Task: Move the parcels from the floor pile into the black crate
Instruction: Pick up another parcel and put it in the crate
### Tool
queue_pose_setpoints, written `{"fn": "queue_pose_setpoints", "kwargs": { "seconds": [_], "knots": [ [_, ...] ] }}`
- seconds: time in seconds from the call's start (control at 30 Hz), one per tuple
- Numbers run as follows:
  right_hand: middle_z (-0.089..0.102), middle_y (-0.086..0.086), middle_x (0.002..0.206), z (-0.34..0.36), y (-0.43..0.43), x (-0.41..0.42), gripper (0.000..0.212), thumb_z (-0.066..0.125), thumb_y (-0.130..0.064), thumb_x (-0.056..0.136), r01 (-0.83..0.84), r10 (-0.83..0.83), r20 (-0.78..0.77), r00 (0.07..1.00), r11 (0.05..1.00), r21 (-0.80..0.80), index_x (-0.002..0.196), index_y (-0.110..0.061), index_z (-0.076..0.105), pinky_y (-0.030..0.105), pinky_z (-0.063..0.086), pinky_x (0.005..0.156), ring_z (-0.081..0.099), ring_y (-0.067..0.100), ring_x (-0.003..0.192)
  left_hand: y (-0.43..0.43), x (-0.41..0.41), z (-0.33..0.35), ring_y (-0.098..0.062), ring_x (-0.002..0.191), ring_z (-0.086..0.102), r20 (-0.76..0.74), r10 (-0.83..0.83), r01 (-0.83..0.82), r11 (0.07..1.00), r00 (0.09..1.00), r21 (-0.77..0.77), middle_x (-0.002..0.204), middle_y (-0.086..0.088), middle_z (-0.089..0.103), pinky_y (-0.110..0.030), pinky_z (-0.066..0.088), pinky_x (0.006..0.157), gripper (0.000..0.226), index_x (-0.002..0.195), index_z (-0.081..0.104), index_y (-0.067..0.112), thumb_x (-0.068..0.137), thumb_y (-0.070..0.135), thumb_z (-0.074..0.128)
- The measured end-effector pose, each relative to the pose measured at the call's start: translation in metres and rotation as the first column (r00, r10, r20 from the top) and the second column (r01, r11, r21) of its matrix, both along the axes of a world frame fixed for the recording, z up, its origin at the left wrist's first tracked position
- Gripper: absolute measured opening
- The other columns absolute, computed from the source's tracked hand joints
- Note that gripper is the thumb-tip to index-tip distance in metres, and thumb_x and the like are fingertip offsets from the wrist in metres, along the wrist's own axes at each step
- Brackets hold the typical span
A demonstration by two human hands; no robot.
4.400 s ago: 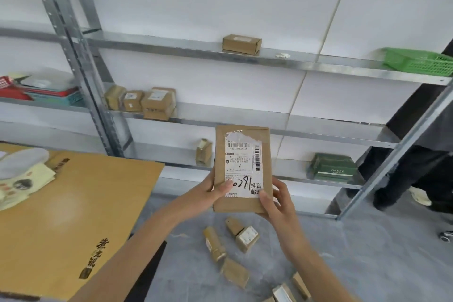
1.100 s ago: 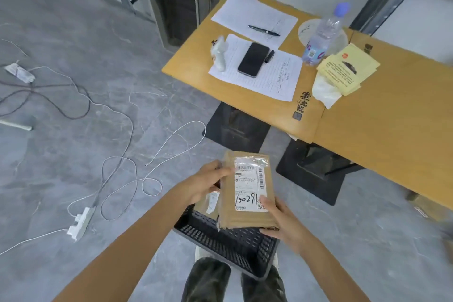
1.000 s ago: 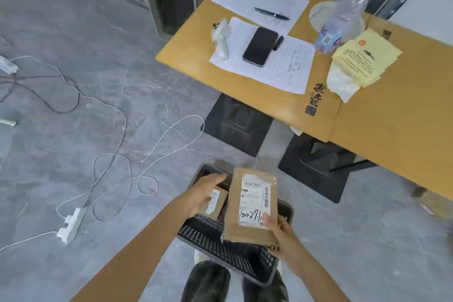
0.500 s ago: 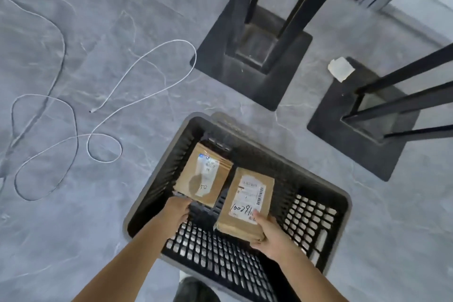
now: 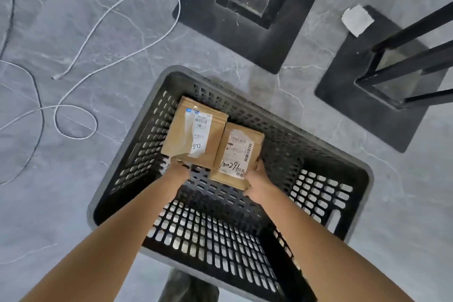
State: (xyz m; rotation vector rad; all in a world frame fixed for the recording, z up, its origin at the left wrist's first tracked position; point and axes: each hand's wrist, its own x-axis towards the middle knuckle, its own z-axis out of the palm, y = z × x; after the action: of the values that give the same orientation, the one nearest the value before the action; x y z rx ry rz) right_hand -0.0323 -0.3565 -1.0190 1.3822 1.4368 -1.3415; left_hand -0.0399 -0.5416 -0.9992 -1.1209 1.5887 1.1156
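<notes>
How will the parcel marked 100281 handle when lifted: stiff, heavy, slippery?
Probably stiff: the parcel shows flat faces and straight edges while the right hand holds one end. Likely light: a one-hand grip suffices. The taped label may be slick, the cardboard less so.

grey marbled floor (image 5: 269, 86) strewn with white cables (image 5: 117, 5), two black table bases (image 5: 247, 19) beyond

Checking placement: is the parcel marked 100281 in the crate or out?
In: the right hand holds the marked parcel inside the black crate, beside a second parcel.
</notes>
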Motion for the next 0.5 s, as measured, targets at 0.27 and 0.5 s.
{"fn": "queue_pose_setpoints", "kwargs": {
  "seconds": [0.27, 0.5],
  "knots": [
    [-0.006, 0.005, 0.161, 0.033, -0.02, 0.0, 0.083, 0.044, -0.002, 0.097, -0.146, 0.138, 0.146, 0.98, 0.988, 0.046, 0.15, -0.024, -0.017, 0.041, 0.025, 0.114, 0.014, 0.032, 0.145, -0.057, -0.009, 0.07, -0.016, 0.08, 0.053, -0.012, -0.7, 0.69, 0.707, 0.714, -0.157, 0.12, -0.013, 0.057, -0.02, 0.039, 0.06, 0.039, 0.131, 0.05, 0.012, 0.095, 0.005, 0.035],
    [0.014, 0.005, 0.159, 0.139, -0.004, -0.024, 0.065, 0.043, -0.004, 0.097, -0.196, 0.194, -0.023, 0.981, 0.971, -0.139, 0.151, -0.026, 0.017, 0.041, 0.027, 0.111, 0.02, 0.027, 0.143, -0.03, -0.039, 0.18, -0.016, 0.099, 0.056, -0.118, -0.808, 0.802, 0.588, 0.578, -0.1, 0.129, -0.009, 0.055, -0.022, 0.043, 0.075, 0.038, 0.133, 0.048, 0.01, 0.097, 0.013, 0.035]
  ]
}}
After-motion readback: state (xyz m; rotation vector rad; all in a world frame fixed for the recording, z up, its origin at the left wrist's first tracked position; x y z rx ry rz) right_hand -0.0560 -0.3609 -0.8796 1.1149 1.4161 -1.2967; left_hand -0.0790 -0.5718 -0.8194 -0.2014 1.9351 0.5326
